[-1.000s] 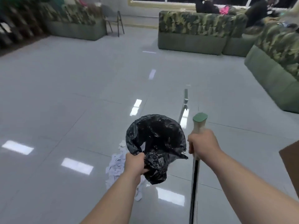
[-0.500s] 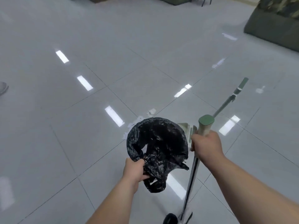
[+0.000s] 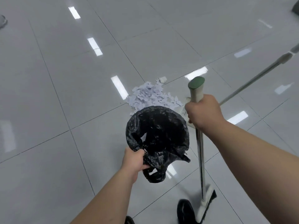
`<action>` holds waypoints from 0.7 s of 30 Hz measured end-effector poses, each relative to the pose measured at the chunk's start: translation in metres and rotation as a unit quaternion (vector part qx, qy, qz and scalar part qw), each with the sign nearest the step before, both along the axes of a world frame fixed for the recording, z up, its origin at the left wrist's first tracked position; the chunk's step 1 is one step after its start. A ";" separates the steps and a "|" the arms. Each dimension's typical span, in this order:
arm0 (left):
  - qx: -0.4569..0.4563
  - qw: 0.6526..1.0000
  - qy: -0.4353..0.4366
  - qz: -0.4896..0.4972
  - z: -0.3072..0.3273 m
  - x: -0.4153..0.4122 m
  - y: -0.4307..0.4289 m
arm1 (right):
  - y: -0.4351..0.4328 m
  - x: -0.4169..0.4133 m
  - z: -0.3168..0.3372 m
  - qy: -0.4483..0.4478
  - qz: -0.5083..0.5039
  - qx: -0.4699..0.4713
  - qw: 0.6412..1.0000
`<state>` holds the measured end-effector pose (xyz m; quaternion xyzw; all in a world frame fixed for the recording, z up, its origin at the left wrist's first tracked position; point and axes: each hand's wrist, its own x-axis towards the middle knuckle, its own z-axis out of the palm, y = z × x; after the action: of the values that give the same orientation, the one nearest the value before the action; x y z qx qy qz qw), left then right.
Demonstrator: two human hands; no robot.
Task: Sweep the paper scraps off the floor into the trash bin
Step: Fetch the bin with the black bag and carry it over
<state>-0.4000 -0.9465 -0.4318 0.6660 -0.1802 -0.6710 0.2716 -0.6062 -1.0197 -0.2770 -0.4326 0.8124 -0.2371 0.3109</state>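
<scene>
Reaching the paper scraps, the left hand is clutching the trash bin, the right hand gripping the broom handle; sweeping looks imminent.

Paper scraps lay on the floor just beyond the trash bin. Left hand gripped the bin's near rim. Right hand gripped the broom right of the bin, with the broom's head beside the shoe.

readable text: none | cream plastic dustpan, edge beside right hand: small label with dark marks, too blurred to read | white torn paper scraps on floor: print illegible
</scene>
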 end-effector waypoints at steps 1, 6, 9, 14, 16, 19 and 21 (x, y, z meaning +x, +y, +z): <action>0.003 1.000 0.000 0.003 -0.015 -0.005 0.001 | -0.004 -0.003 -0.014 0.013 0.021 0.011 1.000; -0.004 0.999 0.009 0.038 -0.105 -0.040 -0.002 | -0.019 -0.023 -0.100 0.082 0.099 0.053 0.990; 0.003 0.998 0.020 0.060 -0.168 -0.064 -0.005 | -0.020 -0.038 -0.156 0.100 0.122 0.069 0.985; 0.023 0.996 0.027 0.087 -0.261 -0.099 -0.004 | -0.025 -0.050 -0.237 0.123 0.169 0.077 0.975; 0.026 0.995 0.027 0.093 -0.290 -0.111 -0.003 | -0.026 -0.054 -0.259 0.140 0.192 0.093 0.967; 0.027 0.995 0.023 0.088 -0.322 -0.127 -0.004 | -0.024 -0.064 -0.282 0.132 0.189 0.105 0.967; 0.034 0.997 0.022 0.069 -0.333 -0.136 -0.005 | -0.023 -0.072 -0.291 0.127 0.195 0.110 0.966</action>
<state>-0.5356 -0.9511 -0.7646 0.6711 -0.1047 -0.6706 0.2982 -0.6779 -1.0425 -0.5684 -0.5719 0.7667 -0.0239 0.2908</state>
